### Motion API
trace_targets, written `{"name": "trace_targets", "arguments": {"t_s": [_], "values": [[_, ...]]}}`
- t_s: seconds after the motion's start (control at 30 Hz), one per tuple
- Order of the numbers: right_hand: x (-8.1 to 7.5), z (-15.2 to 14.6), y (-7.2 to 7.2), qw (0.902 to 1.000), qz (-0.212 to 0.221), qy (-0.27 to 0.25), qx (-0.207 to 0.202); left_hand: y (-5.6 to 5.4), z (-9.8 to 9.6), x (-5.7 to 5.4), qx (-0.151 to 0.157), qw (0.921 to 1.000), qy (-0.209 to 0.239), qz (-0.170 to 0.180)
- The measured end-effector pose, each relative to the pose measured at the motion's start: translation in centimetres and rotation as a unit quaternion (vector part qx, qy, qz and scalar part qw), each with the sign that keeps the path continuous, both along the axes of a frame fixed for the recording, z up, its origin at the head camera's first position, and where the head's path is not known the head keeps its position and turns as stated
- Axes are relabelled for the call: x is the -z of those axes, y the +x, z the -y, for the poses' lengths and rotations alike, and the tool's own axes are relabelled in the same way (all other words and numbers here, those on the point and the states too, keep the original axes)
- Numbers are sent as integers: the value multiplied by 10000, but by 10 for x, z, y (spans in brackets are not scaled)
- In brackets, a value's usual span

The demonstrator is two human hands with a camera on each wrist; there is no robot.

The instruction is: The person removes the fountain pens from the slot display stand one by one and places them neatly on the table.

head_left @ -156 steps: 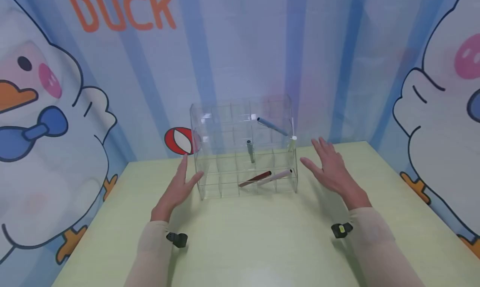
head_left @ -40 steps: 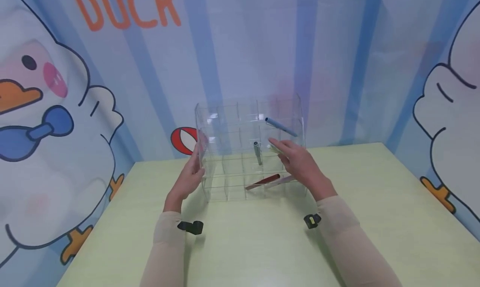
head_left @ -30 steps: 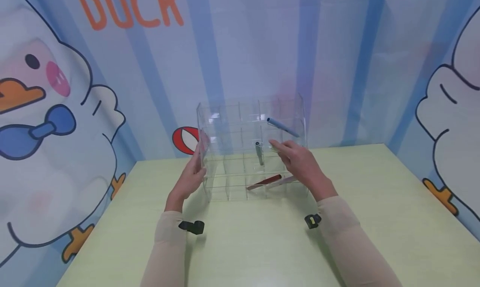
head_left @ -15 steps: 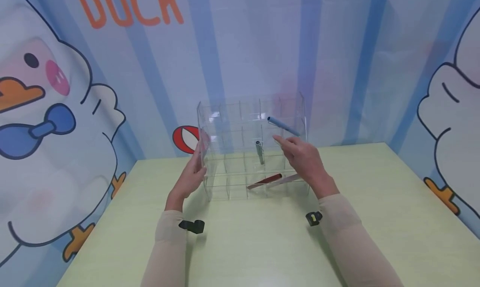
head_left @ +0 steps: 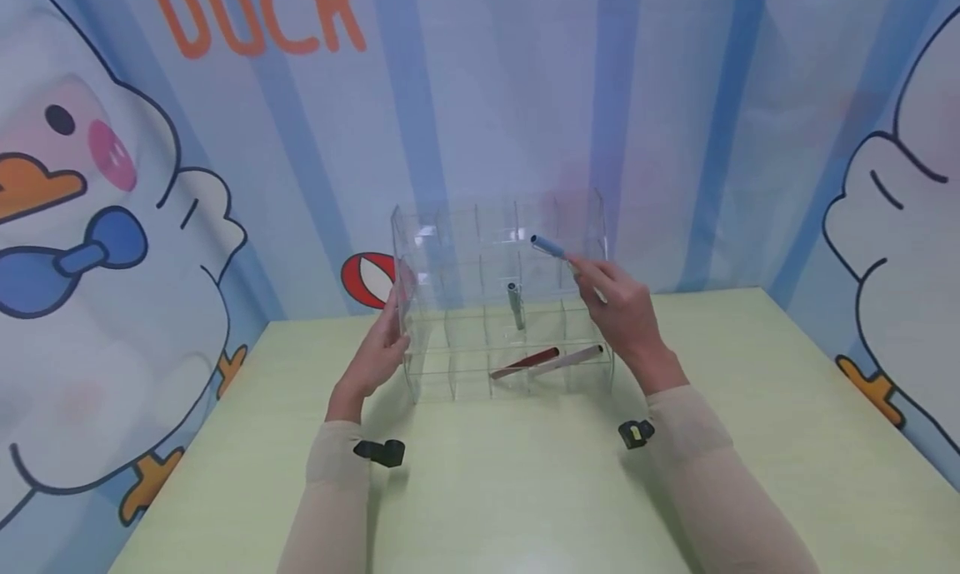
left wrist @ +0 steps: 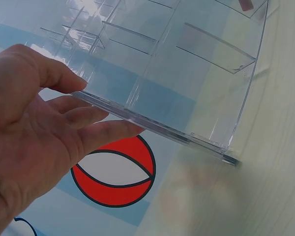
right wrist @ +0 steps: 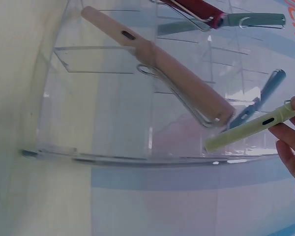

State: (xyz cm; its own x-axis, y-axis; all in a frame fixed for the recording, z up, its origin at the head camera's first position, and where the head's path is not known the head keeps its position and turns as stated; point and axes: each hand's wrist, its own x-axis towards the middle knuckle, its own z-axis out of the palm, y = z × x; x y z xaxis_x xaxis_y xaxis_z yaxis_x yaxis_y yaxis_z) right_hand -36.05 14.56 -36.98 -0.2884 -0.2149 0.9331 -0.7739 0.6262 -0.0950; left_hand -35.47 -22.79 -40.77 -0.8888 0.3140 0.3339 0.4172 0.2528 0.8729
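My left hand (head_left: pixel 372 361) grips the left side panel of a clear acrylic rack (head_left: pixel 465 374); in the left wrist view the thumb and fingers (left wrist: pixel 108 133) pinch the panel's edge. Pinched in my right hand (head_left: pixel 618 311) is a pale yellow-green pen (right wrist: pixel 246 130), mostly hidden in the head view. That hand is by the rack's right side, in front of a blue pen (head_left: pixel 547 245) leaning in an upper row. A green pen (head_left: pixel 516 306) stands in a middle row. Along the bottom row, a dark red pen (head_left: pixel 525 363) and a pale pink pen (head_left: pixel 567 360) lie slanted.
The rack stands on a pale yellow table (head_left: pixel 510 491), close to a blue striped backdrop (head_left: pixel 510 91) printed with ducks and a red-and-white ball (head_left: pixel 367 278). Thin clear dividers split the rack into small compartments.
The left hand has come to grip the rack. The right hand has taken the yellow-green pen from the rack's right side, and lately moved right, to the blue pen's lower part.
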Motion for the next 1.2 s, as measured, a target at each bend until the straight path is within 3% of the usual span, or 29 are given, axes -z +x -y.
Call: {"name": "trace_targets", "arguments": {"t_s": [0.3,0.5,0.67,0.93,1.2], "values": [[-13,-11,11,9972,-411,-593,-178,1,0,1,81,9999,91,14],[-19,-18,19,9922,-97,-1183,-386,3,0,-1,198,9996,155,-103],[-25,-27,28,9857,82,-1611,-491,7,-3,-8,274,9994,208,-12],[-27,-42,47,9869,478,-1541,-82,23,-7,-23,213,9992,94,326],[-28,-58,62,9782,1213,-1638,406,19,-10,-25,372,9989,229,176]]}}
